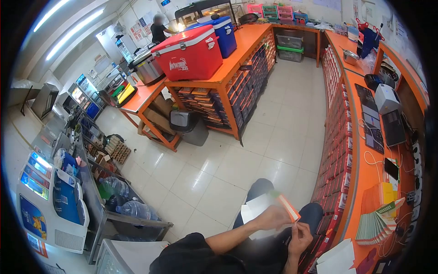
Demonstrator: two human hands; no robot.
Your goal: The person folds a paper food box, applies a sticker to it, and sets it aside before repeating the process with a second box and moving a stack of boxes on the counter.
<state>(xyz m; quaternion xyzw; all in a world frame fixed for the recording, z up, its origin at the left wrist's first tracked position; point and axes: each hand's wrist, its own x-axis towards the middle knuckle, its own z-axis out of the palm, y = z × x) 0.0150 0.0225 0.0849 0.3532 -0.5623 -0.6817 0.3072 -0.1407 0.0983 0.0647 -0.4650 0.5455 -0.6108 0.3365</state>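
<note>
An orange-and-white folded paper strip (289, 208) with a blurred green end is held above my lap. My left hand (270, 218) is closed at its lower edge, fingers bent against it. My right hand (299, 237) pinches the bottom corner of the same strip between thumb and fingers. Behind my left hand, white paper sheets (253, 208) lie over my legs, partly covered by the hand. What is printed on the strip is too small to read.
Beside me runs an orange counter (340, 45) with fanned green-and-white folded papers (375, 228), a phone (391, 168), cables and a white printer (388, 98). Stacked red boxes (336, 155) stand below it. Ahead are a red cooler (189, 54), a trash bin (189, 128) and a distant person (158, 32).
</note>
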